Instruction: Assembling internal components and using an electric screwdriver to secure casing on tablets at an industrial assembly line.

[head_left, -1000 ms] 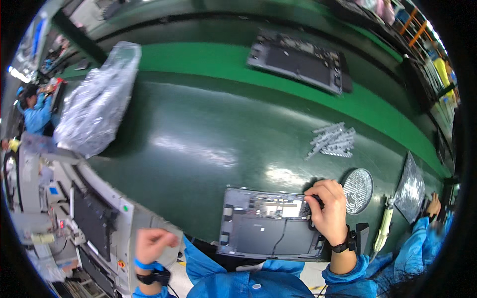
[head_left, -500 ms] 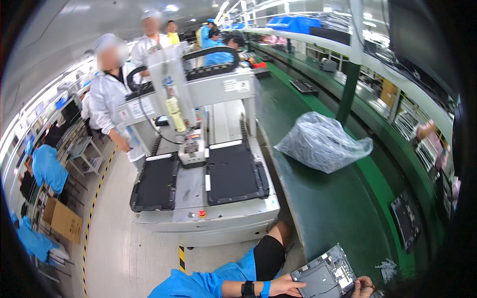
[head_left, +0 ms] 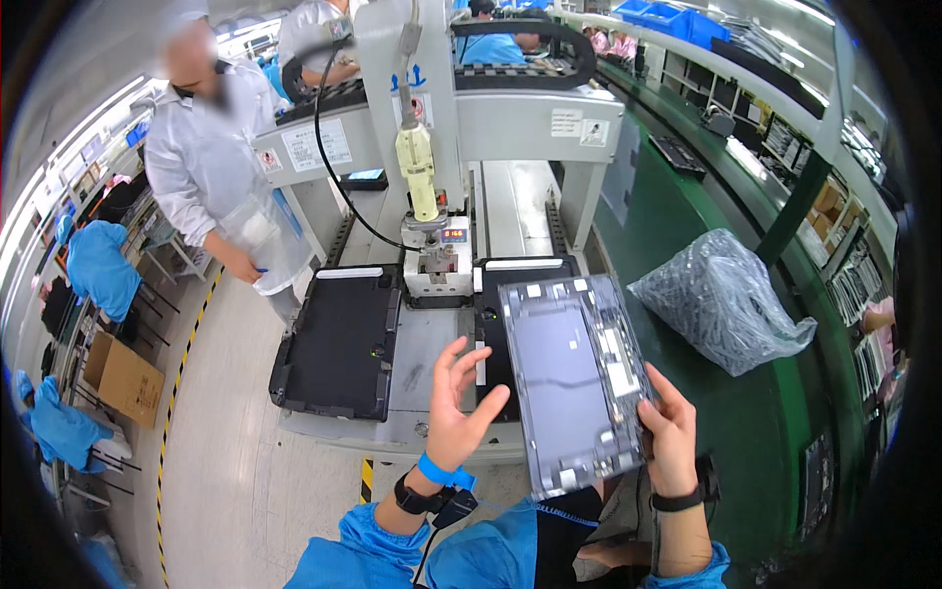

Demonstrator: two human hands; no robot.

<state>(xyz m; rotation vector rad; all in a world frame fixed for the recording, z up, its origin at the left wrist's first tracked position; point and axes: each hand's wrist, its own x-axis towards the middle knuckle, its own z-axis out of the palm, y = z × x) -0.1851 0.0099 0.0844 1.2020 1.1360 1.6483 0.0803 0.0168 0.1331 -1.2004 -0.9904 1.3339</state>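
An opened tablet [head_left: 559, 378], with grey flat cells and a strip of circuit parts inside, is up in front of the machine. My right hand [head_left: 675, 447] grips it by its right edge, thumb on the inner face. My left hand [head_left: 459, 417] is off the tablet's left side, fingers spread with nothing in them. Behind the tablet lies the right black fixture bed [head_left: 494, 339], mostly covered by it. The left black fixture bed [head_left: 339, 344] is in plain sight. Between the beds is the machine's pressing head [head_left: 439, 267], under a pale yellow driver unit [head_left: 417, 172].
A grey gantry [head_left: 535, 128] spans the machine. To the right runs a green conveyor bench [head_left: 687, 412] with a crumpled clear plastic bag [head_left: 726, 299] and another open device [head_left: 816, 481]. A person in a white coat [head_left: 211, 147] stands left of the machine. A cord hangs at my left wrist.
The tablet has come up from low by the bench edge to in front of the machine. My left hand has let go of it. My view has shifted nearer the machine.
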